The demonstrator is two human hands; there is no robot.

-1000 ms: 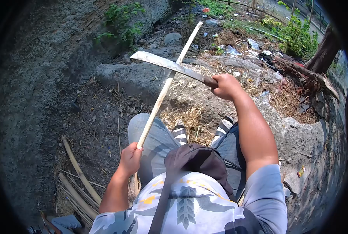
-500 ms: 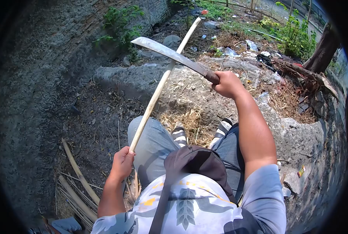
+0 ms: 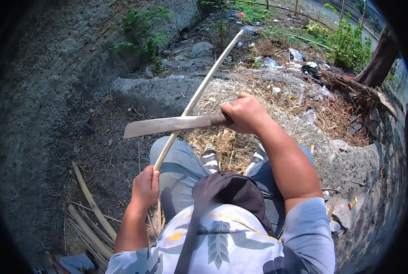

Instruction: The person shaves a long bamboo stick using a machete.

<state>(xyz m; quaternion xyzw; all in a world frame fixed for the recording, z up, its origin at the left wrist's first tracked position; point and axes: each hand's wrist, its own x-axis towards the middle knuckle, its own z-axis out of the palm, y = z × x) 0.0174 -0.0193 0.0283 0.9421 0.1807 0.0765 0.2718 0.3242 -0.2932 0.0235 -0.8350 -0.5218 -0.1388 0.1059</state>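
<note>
A long, pale stripped stick (image 3: 215, 73) slants up and away from my left hand (image 3: 145, 186), whose fingers are wrapped round its near end. My right hand (image 3: 247, 114) grips the dark handle of a machete (image 3: 167, 125). The broad metal blade points left and crosses over the stick, a little above my left knee. Beyond the blade, the far part of the stick reaches out over the stone ledge.
Several more sticks (image 3: 92, 201) lie on the ground at left. A rough wall (image 3: 44, 100) rises on the left side. Pale shavings (image 3: 222, 141) gather round my feet. A stone ledge (image 3: 149, 93) crosses ahead, with litter and a tree trunk (image 3: 381, 59) beyond at right.
My right hand has drawn the machete down along the stick towards me, and its blade now lies nearly level. The stick's far end has dipped slightly to the right.
</note>
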